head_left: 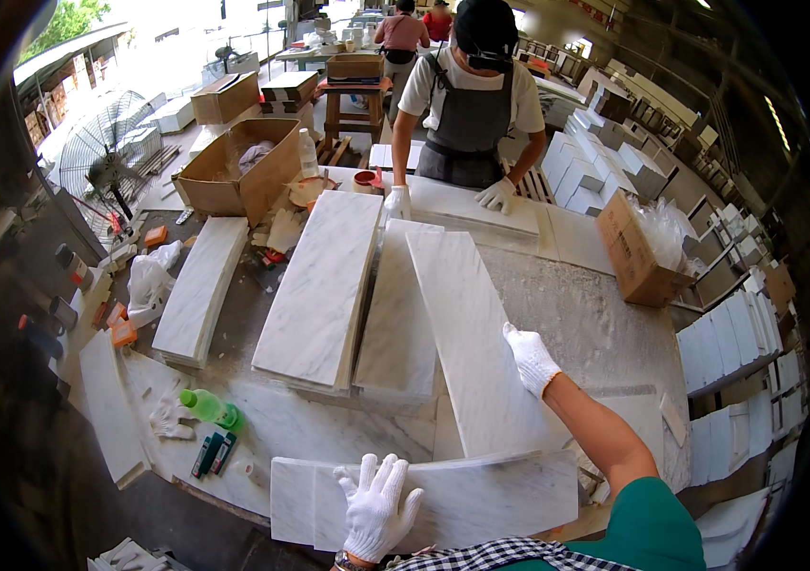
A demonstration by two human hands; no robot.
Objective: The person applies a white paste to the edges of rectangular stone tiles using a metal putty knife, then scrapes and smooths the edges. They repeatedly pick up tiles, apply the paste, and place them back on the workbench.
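Dusty surface (595, 328): long slab (462, 333) seemingly being positioned; right hand (531, 360) placed at its edge, grip unclear; front slab (495, 495) below it touched by left hand (376, 509), fingers apart; steadying likely needed.

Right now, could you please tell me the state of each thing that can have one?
Left hand: gloved, open
Right hand: gloved, touching a slab
Middle slabs: stacked
Big box: open
Right box: open, stuffed
Green bottle: capped
Clear bottle: upright
Fan: standing, spin unclear
Loose gloves: unworn
Bag: crumpled
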